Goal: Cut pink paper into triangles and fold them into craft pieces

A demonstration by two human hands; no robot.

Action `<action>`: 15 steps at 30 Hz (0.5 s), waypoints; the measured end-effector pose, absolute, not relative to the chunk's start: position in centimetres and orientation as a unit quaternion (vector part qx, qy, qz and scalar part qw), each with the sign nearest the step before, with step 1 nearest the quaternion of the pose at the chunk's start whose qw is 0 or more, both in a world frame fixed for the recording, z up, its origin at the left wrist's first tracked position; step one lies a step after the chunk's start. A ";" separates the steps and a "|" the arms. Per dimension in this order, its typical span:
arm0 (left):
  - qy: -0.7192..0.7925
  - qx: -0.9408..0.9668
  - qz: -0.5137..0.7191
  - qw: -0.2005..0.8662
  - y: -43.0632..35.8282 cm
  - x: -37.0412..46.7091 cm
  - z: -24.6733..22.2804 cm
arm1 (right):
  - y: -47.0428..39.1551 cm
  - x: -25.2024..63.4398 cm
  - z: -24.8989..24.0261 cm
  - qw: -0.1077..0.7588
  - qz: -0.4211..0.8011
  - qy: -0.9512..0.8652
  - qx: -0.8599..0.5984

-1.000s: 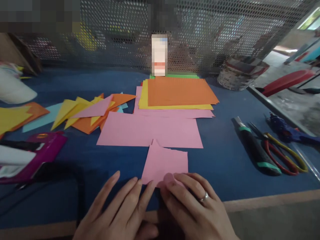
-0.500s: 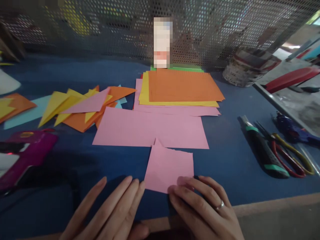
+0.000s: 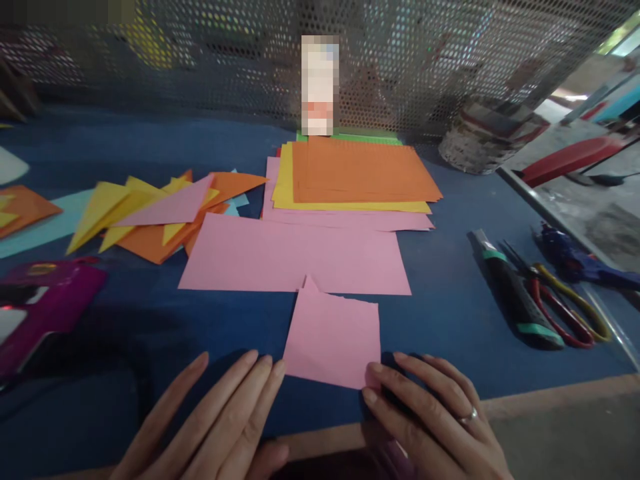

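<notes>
A small folded pink paper [image 3: 333, 340] lies flat on the blue table, a little point sticking up at its top left. Its top edge meets a wide pink sheet [image 3: 300, 257]. My left hand [image 3: 220, 420] rests with fingers stretched out, one fingertip at the paper's lower left corner; it holds nothing. On the lower right corner, my right hand [image 3: 430, 413], with a ring on one finger, touches the paper with its fingertips; its fingers are spread and lie low over the table.
Stacked sheets [image 3: 365, 173] lie at the back, cut coloured triangles [image 3: 165, 207] at the left. A purple glue gun [image 3: 55, 300] is left; a cutter [image 3: 520, 293], pliers [image 3: 565, 307] and a blue tool [image 3: 575, 257] are right. A pot [image 3: 475, 137] stands behind.
My right hand has slid right along the small pink paper, from its lower edge to its lower right corner. My left hand has barely moved. The whole view has shifted slightly.
</notes>
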State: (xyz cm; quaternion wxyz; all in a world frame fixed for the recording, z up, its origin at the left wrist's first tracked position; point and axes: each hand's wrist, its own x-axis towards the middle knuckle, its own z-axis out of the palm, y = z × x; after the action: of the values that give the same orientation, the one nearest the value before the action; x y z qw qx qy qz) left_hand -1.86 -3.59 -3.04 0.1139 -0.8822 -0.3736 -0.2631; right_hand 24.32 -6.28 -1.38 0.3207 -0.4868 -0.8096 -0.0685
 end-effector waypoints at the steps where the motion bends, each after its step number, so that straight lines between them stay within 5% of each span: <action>1: -0.374 -0.882 -0.263 0.112 -3.6 -1.9 -3.1 | -6.4 24.5 -1.2 0.329 -0.078 -0.803 -0.491; 7: -0.378 -0.882 -0.259 0.111 -3.8 -1.8 -3.0 | -6.8 25.9 0.1 0.238 -0.076 -0.849 -0.466; 15: -0.384 -0.876 -0.263 0.127 -3.9 -1.4 -3.0 | -7.6 26.0 -0.4 0.309 -0.080 -0.800 -0.508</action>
State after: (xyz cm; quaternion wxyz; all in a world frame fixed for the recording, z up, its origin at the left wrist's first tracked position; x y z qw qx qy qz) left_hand -1.45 -3.92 -2.97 0.1273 -0.8758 -0.3844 -0.2626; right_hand 26.03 -7.58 -0.36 0.3086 -0.5076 -0.8004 -0.0803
